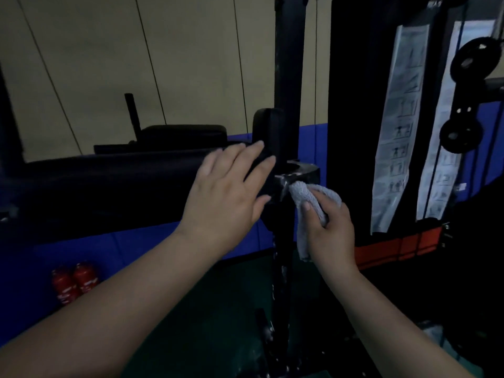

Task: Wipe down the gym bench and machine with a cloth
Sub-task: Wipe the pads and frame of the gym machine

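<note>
A long black padded bench (109, 184) runs across the middle left. My left hand (229, 192) lies flat on its right end, fingers straight and spread. Just right of it, a black metal bracket (302, 173) sits on the machine's dark upright post (289, 77). My right hand (330, 227) grips a bunched grey cloth (305, 195) and presses its top against the bracket's front. The cloth's tail hangs down below my palm.
Two red fire extinguishers (75, 282) stand on the floor at lower left by a blue wall pad. White instruction sheets (398, 126) hang on the machine at right, beside black pulleys (463, 105). A second padded seat (182, 135) stands behind the bench.
</note>
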Demonstrator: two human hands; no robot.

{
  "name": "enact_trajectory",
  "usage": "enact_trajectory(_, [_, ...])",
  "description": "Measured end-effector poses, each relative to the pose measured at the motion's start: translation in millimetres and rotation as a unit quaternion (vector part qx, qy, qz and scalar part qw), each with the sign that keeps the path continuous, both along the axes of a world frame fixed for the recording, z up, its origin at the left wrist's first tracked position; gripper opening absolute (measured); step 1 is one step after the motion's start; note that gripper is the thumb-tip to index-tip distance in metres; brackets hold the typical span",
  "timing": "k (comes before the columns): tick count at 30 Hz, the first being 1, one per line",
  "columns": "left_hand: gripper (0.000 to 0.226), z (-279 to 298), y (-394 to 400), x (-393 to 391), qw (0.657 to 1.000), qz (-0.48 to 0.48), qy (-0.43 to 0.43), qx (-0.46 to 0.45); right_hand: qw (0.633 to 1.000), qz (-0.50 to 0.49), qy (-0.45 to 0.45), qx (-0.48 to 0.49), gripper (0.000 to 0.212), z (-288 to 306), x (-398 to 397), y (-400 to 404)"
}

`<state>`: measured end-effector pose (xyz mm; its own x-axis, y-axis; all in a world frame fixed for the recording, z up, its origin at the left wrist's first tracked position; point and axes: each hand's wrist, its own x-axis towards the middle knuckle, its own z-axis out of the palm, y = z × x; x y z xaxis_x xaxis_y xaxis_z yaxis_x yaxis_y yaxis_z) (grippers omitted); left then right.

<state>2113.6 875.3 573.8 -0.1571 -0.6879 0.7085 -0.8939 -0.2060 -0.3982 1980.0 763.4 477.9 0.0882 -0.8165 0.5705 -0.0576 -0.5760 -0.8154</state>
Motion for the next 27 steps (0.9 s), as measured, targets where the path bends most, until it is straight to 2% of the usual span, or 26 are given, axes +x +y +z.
enact_trajectory(2, [0.06,22,-12,2,0.999,0.027,-0.016,0.028,0.999,-0.012,-0.032,-0.014,0.032,8,7,-18])
enact_trajectory(4, [0.063,42,-18,6,0.995,0.061,0.014,0.072,0.997,-0.022,-0.037,-0.066,0.03,19,16,-29])
enact_trajectory(6, [0.064,54,-26,14,0.991,0.071,0.033,0.112,0.989,-0.017,0.017,-0.144,0.031,28,30,-34])
enact_trajectory(8, [0.066,61,-32,18,0.986,0.072,0.026,0.15,0.981,-0.018,0.084,-0.174,0.034,31,43,-39])
enact_trajectory(11, [0.066,59,-38,22,0.988,0.065,0.003,0.137,0.965,-0.082,0.15,-0.197,0.033,31,44,-60])
enact_trajectory(12, [0.065,56,-39,23,0.991,0.061,-0.005,0.12,0.961,-0.111,0.171,-0.188,0.03,32,39,-70])
enact_trajectory(14, [0.061,52,-39,25,0.994,0.048,-0.018,0.093,0.963,-0.154,0.192,-0.107,0.027,36,23,-91])
enact_trajectory(16, [0.06,50,-40,26,0.995,0.054,-0.023,0.086,0.978,-0.143,0.15,-0.033,0.027,45,13,-102])
enact_trajectory(18, [0.06,49,-42,27,0.994,0.063,-0.03,0.083,0.986,-0.095,0.13,-0.042,0.026,55,16,-95])
enact_trajectory(20, [0.06,48,-42,27,0.995,0.062,-0.029,0.077,0.982,-0.017,0.165,-0.091,0.027,62,29,-77])
enact_trajectory(22, [0.06,48,-41,26,0.995,0.058,-0.027,0.074,0.966,0.011,0.214,-0.142,0.032,62,41,-64])
enact_trajectory(24, [0.06,48,-41,25,0.995,0.063,-0.03,0.072,0.95,-0.045,0.279,-0.134,0.036,66,42,-76])
enact_trajectory(27, [0.059,47,-40,24,0.995,0.068,-0.031,0.067,0.935,-0.133,0.329,-0.031,0.035,73,31,-105])
